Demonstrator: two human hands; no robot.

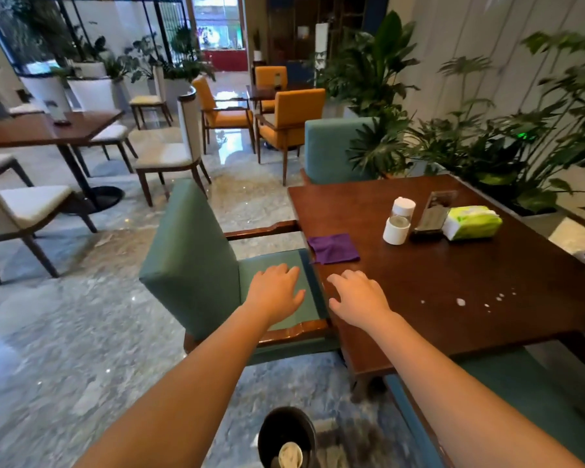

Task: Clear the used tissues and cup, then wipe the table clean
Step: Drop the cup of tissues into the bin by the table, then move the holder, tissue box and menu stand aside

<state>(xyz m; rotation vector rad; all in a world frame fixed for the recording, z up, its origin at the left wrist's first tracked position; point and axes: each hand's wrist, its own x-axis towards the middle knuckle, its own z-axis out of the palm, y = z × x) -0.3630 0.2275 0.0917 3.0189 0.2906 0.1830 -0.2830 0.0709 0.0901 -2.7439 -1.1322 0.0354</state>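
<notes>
A dark wooden table fills the right of the head view. A folded purple cloth lies at its left edge. White specks and droplets dot the table near its front right. My left hand hovers open over the green chair seat beside the table. My right hand is open over the table's left front corner, just short of the cloth. A black bin on the floor below holds a white cup.
A white dispenser, a dark card holder and a green tissue pack stand at the table's far side. Green chairs sit left, behind and in front. Potted plants line the right wall.
</notes>
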